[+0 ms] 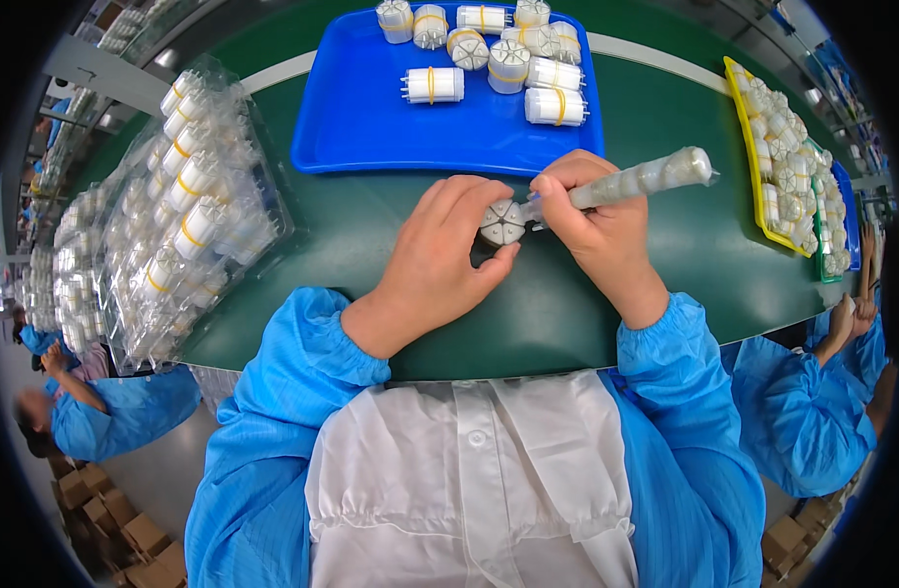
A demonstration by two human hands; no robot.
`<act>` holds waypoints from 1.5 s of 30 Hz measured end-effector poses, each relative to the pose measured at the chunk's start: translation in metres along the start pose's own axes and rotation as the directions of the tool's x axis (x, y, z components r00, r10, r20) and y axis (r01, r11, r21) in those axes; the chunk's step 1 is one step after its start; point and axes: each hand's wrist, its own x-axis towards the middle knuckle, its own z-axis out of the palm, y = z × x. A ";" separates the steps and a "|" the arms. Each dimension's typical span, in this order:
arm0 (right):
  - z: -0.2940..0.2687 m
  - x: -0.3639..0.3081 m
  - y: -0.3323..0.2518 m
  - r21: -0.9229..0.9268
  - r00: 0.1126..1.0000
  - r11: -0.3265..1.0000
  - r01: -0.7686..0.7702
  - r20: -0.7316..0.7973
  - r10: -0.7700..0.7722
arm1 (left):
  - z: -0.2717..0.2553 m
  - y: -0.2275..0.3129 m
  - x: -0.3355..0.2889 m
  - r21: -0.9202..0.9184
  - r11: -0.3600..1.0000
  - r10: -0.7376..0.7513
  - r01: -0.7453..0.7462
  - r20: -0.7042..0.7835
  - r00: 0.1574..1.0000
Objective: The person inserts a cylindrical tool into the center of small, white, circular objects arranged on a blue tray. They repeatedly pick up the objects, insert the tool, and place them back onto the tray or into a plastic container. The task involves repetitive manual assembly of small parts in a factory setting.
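My left hand (440, 260) curls its fingers and thumb around a short white cylinder (503, 223), its round end facing up. That end is split into wedge segments, each with a small metallic dot. My right hand (601, 230) grips a thick, pen-like tool (646, 178) with a pale wrapped handle, slanting up to the right. The tool's narrow clear tip (533, 212) meets or nearly meets the cylinder's right edge; contact is unclear. Beyond both hands lies a blue tray (371, 137) with several similar white cylinders (434, 85), most banded in yellow, some upright and some on their sides.
Clear plastic trays (190, 196) piled with banded cylinders stand at the left on the green table (449, 338). At the right, a yellow tray (763, 196) and further trays hold more white parts. People in blue sleeves sit on both sides; cardboard boxes (146, 534) lie on the floor.
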 end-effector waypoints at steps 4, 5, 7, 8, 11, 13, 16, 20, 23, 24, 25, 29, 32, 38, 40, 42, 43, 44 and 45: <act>0.005 -0.004 0.001 0.004 0.997 0.998 -0.068 0.048 0.068 | 0.002 -0.001 0.000 -0.011 1.000 0.000 0.000 0.007 1.000; 0.005 -0.004 0.002 -0.006 0.997 0.998 -0.055 0.048 0.055 | 0.002 -0.001 0.001 -0.011 1.000 0.002 -0.002 0.008 1.000; 0.005 -0.005 0.005 -0.040 0.998 0.999 -0.028 0.056 0.030 | 0.002 -0.001 0.001 -0.001 1.000 -0.022 0.022 0.015 1.000; 0.005 -0.005 0.007 -0.065 0.998 0.998 -0.011 0.064 0.015 | 0.002 0.000 0.002 0.004 0.999 -0.033 0.033 0.019 0.999; 0.004 -0.005 0.006 -0.039 0.999 0.999 0.006 0.035 -0.005 | 0.005 -0.001 0.001 0.008 0.997 -0.079 0.078 0.051 0.996; 0.003 -0.003 0.006 -0.020 1.000 1.000 0.010 0.007 -0.010 | 0.004 -0.003 0.000 -0.012 0.998 -0.062 0.062 0.008 0.998; 0.000 0.001 0.002 -0.029 1.000 0.999 0.015 -0.009 -0.015 | 0.006 -0.003 -0.002 -0.068 0.997 -0.040 0.038 -0.029 0.999; 0.002 -0.002 0.006 -0.004 0.999 0.999 -0.046 0.030 0.046 | 0.006 -0.001 -0.002 -0.106 0.993 -0.053 0.052 -0.015 0.998; 0.004 -0.004 0.009 -0.033 0.999 0.999 -0.024 0.046 0.026 | 0.005 0.000 0.001 -0.057 0.998 -0.032 0.033 0.005 0.999; 0.005 -0.003 0.010 -0.048 0.999 0.999 0.003 0.049 -0.001 | 0.005 -0.002 0.001 0.003 0.999 -0.034 0.034 0.026 0.999; 0.005 -0.003 0.010 -0.039 0.999 0.999 -0.014 0.045 0.016 | 0.006 -0.006 0.001 0.063 0.997 -0.038 0.035 0.046 0.998; 0.001 0.001 0.008 -0.024 1.000 1.000 0.000 -0.004 0.000 | 0.006 -0.004 -0.001 0.015 0.995 -0.098 0.098 0.015 0.995; -0.002 0.001 0.007 -0.016 1.000 1.000 -0.010 -0.008 0.010 | 0.006 -0.003 -0.003 -0.106 0.987 -0.120 0.122 0.023 0.993; 0.003 -0.001 0.006 0.002 0.995 0.996 -0.087 0.044 0.086 | 0.006 -0.003 -0.001 -0.091 0.994 -0.061 0.064 0.033 0.998; 0.003 -0.002 0.009 -0.018 0.996 0.997 -0.069 0.053 0.070 | 0.004 -0.002 0.000 -0.012 0.995 -0.095 0.096 0.060 0.994; 0.003 -0.003 0.010 -0.023 0.995 0.997 -0.080 0.058 0.081 | 0.004 -0.002 0.000 0.018 0.994 -0.112 0.111 0.064 0.992; 0.003 -0.002 0.009 -0.005 0.997 0.998 -0.069 0.030 0.069 | 0.005 -0.003 0.000 0.008 0.994 -0.111 0.111 0.055 0.992; 0.002 -0.001 0.007 0.012 0.998 0.998 -0.057 0.002 0.057 | 0.005 -0.003 -0.001 -0.002 0.994 -0.111 0.111 0.047 0.993; 0.000 -0.001 0.007 0.030 0.998 0.998 -0.050 -0.023 0.050 | 0.005 -0.002 -0.001 -0.052 0.992 -0.116 0.118 0.041 0.992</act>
